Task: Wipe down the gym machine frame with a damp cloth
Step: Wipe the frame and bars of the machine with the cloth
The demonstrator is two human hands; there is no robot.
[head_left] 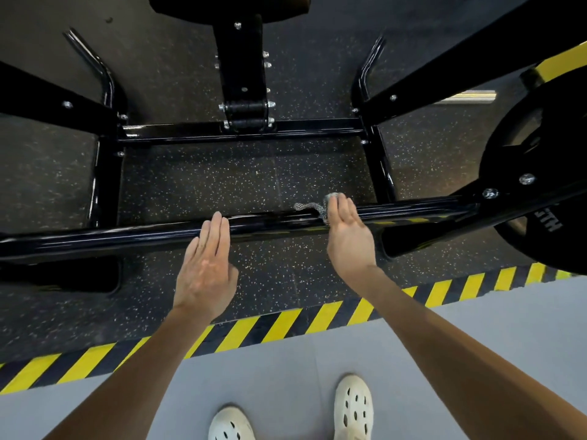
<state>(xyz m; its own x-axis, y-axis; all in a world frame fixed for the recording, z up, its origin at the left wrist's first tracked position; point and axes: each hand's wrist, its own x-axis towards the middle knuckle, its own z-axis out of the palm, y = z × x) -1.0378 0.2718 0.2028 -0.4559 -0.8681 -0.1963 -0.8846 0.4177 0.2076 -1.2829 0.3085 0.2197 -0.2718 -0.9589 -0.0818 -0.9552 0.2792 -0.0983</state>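
Most of the grey cloth is hidden under the right hand, whose fingers lie nearly straight and press it onto the near bar, centre-right; its thumb is out of sight. The left hand is flat and empty, fingertips touching that bar. The weight plate is cut off at the right edge. The gym machine frame is glossy black with silver bolts.
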